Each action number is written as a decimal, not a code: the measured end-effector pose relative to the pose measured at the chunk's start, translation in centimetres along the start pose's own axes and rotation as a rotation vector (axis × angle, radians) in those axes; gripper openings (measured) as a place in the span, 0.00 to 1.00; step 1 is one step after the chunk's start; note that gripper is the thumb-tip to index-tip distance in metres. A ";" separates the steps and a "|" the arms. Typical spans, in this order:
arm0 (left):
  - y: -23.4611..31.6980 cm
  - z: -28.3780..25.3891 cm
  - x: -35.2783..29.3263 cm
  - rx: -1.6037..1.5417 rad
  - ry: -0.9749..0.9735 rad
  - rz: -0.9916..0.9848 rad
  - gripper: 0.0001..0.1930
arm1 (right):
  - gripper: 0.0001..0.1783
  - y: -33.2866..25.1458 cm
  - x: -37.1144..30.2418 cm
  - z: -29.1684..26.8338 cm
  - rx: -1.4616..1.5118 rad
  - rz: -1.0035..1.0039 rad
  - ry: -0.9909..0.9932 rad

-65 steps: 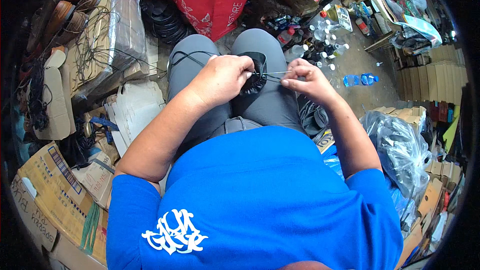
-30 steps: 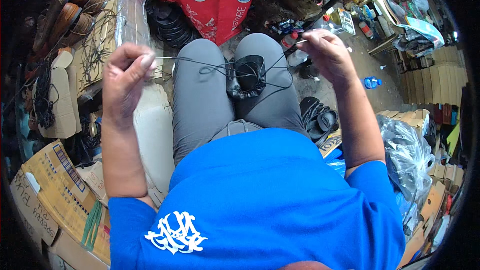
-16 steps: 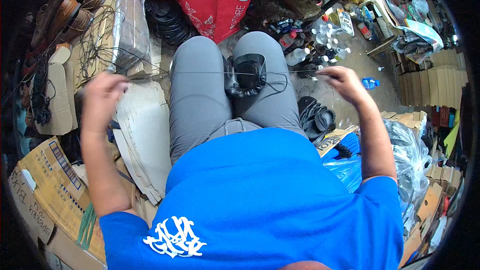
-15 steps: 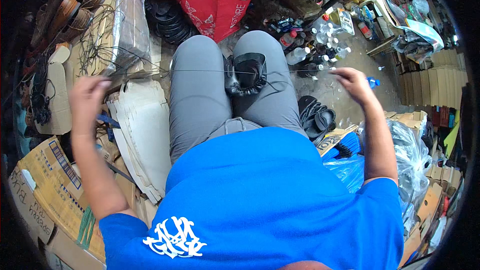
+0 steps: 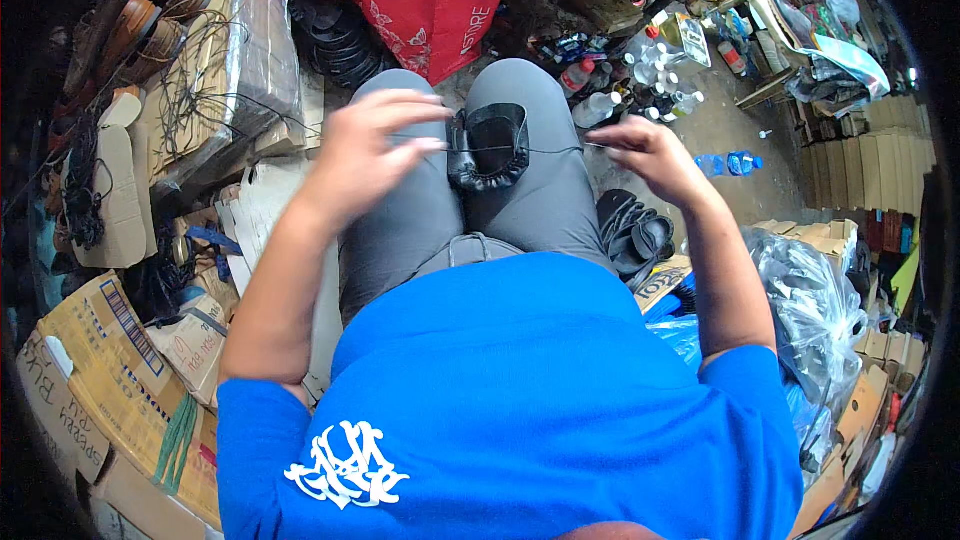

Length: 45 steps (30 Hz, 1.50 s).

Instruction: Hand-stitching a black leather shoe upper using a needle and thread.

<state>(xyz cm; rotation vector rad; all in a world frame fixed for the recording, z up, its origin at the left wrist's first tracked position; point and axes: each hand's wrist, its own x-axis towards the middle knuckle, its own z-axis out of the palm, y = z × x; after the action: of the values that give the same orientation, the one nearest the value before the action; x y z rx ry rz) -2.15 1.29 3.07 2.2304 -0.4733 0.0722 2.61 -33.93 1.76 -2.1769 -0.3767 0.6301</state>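
Observation:
On my right thigh rests a black leather shoe upper [image 5: 491,180], its near edge gathered in puckers and its middle hollow. A thin dark thread [image 5: 553,150] runs across it from side to side. To the right, the fingertips of my right hand [image 5: 648,152] are closed on the thread's end. Above my left thigh, left of the upper, hovers my left hand [image 5: 375,145], slightly blurred, its thumb and fingers spread apart. The thread passes close to that thumb; whether it touches is unclear.
Cardboard sheets and boxes [image 5: 110,370] crowd my left side, with tangled dark cord [image 5: 190,105] above them. A red bag [image 5: 430,10] stands beyond my knees. Bottles [image 5: 598,108] cluster ahead right. Black shoe parts [image 5: 635,235] and clear plastic bags [image 5: 810,310] lie at my right.
Both hands have come inward from wide apart, the left much further. My left hand's fingers have spread. The thread, stretched wide before, now spans a shorter length across the upper.

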 end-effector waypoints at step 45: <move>-1.1 5.7 7.7 -0.377 -0.702 -0.122 0.16 | 0.11 -7.9 2.6 4.7 -0.831 -0.462 -0.029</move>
<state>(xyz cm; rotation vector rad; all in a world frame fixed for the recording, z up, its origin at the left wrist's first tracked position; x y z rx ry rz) 4.78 -4.74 0.16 1.8551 -0.6543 -0.8196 1.70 -24.87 4.65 -2.6917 -1.2957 0.2516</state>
